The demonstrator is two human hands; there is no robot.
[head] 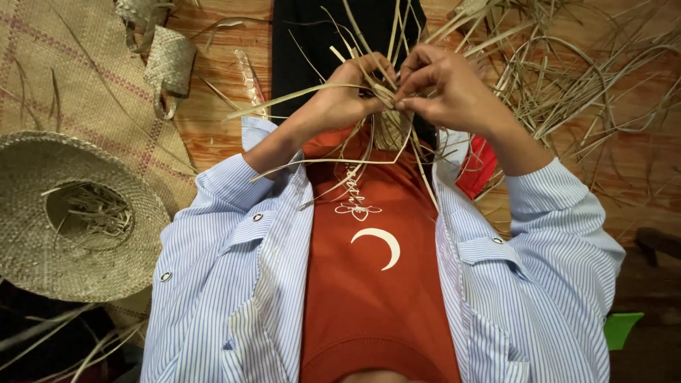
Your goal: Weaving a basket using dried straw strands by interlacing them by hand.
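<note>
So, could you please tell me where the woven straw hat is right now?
In the head view, the woven straw hat lies crown-down at the left edge, beside the person's left sleeve, partly overlapping the woven mat.

The person wears a blue-and-white pinstriped cotton shirt [213, 284], open down the front, its sleeves rolled up toward the elbows at ten and two o'clock. Small round metal snap buttons [165, 276] sit on its chest pocket flaps. Beneath lies a rust-orange T-shirt [369, 284] bearing a white crescent shape [383, 241] at centre.
</note>
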